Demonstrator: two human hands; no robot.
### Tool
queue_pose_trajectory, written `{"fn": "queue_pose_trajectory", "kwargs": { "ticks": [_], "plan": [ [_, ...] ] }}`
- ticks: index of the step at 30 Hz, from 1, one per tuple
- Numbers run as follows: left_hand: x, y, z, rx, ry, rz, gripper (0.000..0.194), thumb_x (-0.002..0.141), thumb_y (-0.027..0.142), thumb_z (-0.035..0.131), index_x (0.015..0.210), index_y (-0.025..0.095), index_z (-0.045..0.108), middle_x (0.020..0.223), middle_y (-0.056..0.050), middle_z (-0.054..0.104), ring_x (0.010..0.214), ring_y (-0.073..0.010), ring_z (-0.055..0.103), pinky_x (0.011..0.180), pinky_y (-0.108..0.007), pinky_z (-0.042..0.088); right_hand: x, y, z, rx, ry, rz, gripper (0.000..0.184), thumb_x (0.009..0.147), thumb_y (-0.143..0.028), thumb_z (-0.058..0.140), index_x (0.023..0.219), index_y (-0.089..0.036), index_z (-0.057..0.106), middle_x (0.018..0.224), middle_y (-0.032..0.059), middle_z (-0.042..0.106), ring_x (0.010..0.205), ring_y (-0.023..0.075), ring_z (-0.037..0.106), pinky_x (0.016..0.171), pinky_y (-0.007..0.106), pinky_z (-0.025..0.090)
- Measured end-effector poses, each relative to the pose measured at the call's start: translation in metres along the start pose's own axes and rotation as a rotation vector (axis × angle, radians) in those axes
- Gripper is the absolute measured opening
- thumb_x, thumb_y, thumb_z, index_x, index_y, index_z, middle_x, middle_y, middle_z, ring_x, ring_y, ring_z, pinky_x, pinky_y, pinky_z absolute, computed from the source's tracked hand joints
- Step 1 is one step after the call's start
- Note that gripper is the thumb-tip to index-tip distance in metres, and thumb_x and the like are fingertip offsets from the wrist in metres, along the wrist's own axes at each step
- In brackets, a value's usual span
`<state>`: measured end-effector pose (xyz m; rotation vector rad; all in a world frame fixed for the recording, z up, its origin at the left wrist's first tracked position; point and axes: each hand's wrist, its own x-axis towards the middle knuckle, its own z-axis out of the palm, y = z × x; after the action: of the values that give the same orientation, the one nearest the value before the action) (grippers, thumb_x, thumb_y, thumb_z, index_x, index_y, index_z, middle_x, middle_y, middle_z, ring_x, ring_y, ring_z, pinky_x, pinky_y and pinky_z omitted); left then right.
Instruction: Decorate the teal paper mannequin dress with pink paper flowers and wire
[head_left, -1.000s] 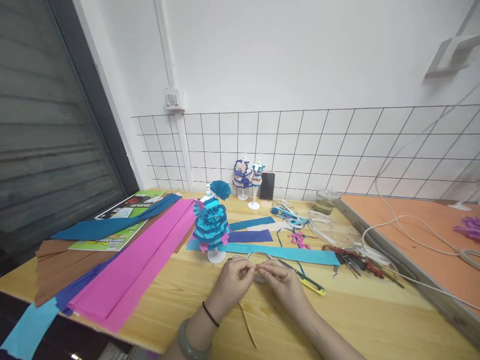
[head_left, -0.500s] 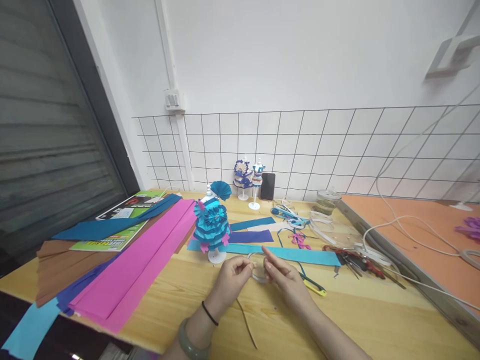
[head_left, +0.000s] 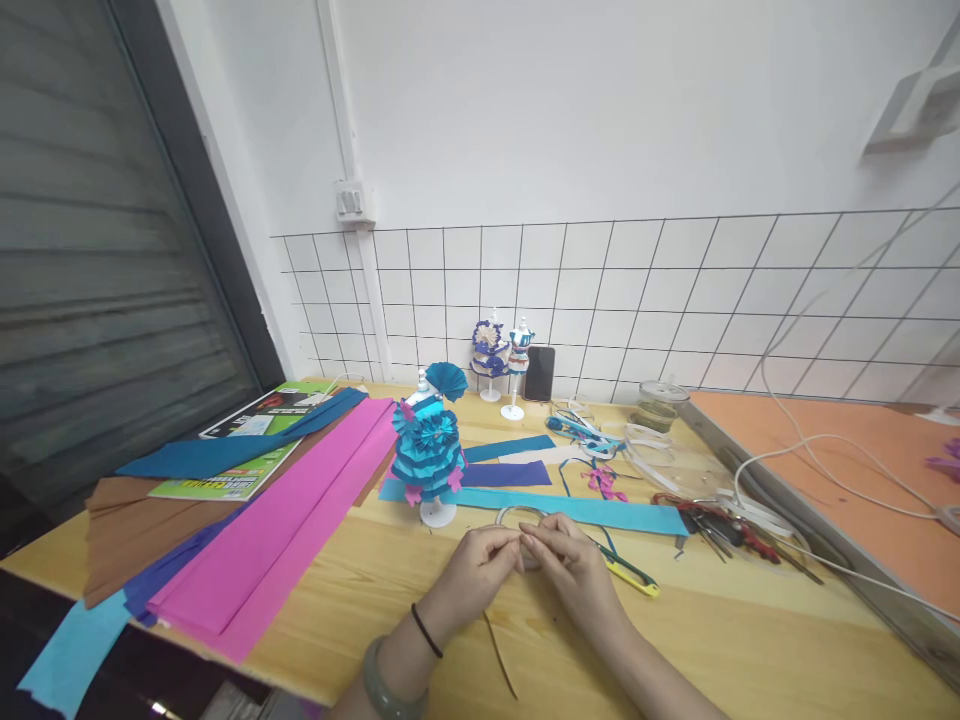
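Note:
My left hand [head_left: 480, 562] is closed in a pinch above the table. Its fingertips meet those of my right hand [head_left: 576, 562], whose fingers are also pressed together. Whatever lies between them is too small or hidden to name. Just behind and below the hands is a pale ring, like a tape roll [head_left: 510, 513], partly covered by them. A thin brown strip [head_left: 498, 652] lies below my left hand. Left of the hands stands a small white dress form wearing a turquoise pleated paper dress [head_left: 427, 455] with pink bits and a dark teal fan.
A long light-blue paper strip [head_left: 570, 507] lies behind the hands. Yellow-handled scissors or a cutter [head_left: 634, 577] rest to the right, near pliers and wires [head_left: 739, 535]. Pink paper [head_left: 277, 525] and a magazine [head_left: 232, 480] lie left. Two small dress forms and a phone [head_left: 539, 374] stand at the wall.
My right hand's raised index finger has come down and in, so the fingertips of both hands now meet. The whole view has shifted slightly.

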<state>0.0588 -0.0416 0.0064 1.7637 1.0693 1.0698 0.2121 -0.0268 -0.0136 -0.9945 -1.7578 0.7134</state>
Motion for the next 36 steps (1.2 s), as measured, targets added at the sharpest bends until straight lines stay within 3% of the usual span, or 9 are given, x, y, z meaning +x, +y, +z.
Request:
{"fn": "queue_pose_trajectory", "kwargs": {
  "ticks": [8,11,18,23,29,36],
  "plan": [
    [-0.002,-0.002,0.001,0.09,0.073,-0.016,0.027,0.08,0.024,0.043,0.084,0.015,0.068,0.067,-0.004,0.063,0.072,-0.0154,0.056,0.072,-0.026,0.043,0.007,0.002,-0.008,0.144,0.075,0.113,0.033,0.077,-0.046,0.055,0.076,-0.016,0.069,0.071,0.0055,0.056,0.07,0.0177,0.053,0.065,0.029,0.044],
    [-0.001,-0.002,0.0,0.019,0.084,-0.052,0.029,0.08,0.025,0.044,0.093,0.013,0.066,0.075,-0.006,0.066,0.073,-0.0158,0.058,0.07,-0.027,0.045,0.006,0.004,-0.006,0.163,0.055,0.121,0.03,0.072,-0.044,0.061,0.067,-0.015,0.065,0.066,0.0042,0.055,0.062,0.015,0.051,0.057,0.026,0.042],
    [-0.001,0.0,-0.002,-0.124,0.094,-0.062,0.031,0.079,0.031,0.05,0.102,0.014,0.063,0.1,-0.009,0.065,0.093,-0.0188,0.058,0.085,-0.031,0.044,0.002,0.002,0.002,-0.008,0.003,0.069,0.028,0.069,-0.039,0.064,0.057,-0.017,0.052,0.057,-0.0012,0.047,0.052,0.0112,0.041,0.049,0.023,0.035],
    [-0.002,0.004,0.001,-0.111,0.0,-0.025,0.025,0.076,0.028,0.054,0.093,0.014,0.066,0.088,-0.008,0.068,0.083,-0.0182,0.06,0.078,-0.03,0.046,-0.001,0.005,0.002,-0.165,-0.061,-0.026,0.024,0.074,-0.03,0.057,0.057,-0.019,0.045,0.059,-0.0008,0.047,0.055,0.0117,0.042,0.049,0.023,0.035],
    [-0.003,0.003,0.003,-0.129,-0.006,-0.036,0.024,0.074,0.023,0.054,0.091,0.014,0.068,0.085,-0.007,0.069,0.08,-0.0187,0.061,0.075,-0.03,0.046,-0.001,-0.001,-0.004,-0.342,-0.094,-0.148,0.024,0.075,-0.023,0.054,0.056,-0.02,0.04,0.056,-0.0026,0.044,0.053,0.0107,0.041,0.049,0.023,0.032],
    [-0.001,-0.001,0.005,-0.229,0.006,-0.108,0.024,0.066,0.02,0.062,0.089,0.012,0.066,0.073,-0.006,0.067,0.07,-0.0158,0.059,0.069,-0.028,0.046,-0.001,-0.001,-0.001,-0.429,-0.08,-0.165,0.024,0.072,-0.021,0.056,0.056,-0.02,0.038,0.054,-0.004,0.044,0.051,0.0104,0.041,0.049,0.022,0.03]
  ]
}}
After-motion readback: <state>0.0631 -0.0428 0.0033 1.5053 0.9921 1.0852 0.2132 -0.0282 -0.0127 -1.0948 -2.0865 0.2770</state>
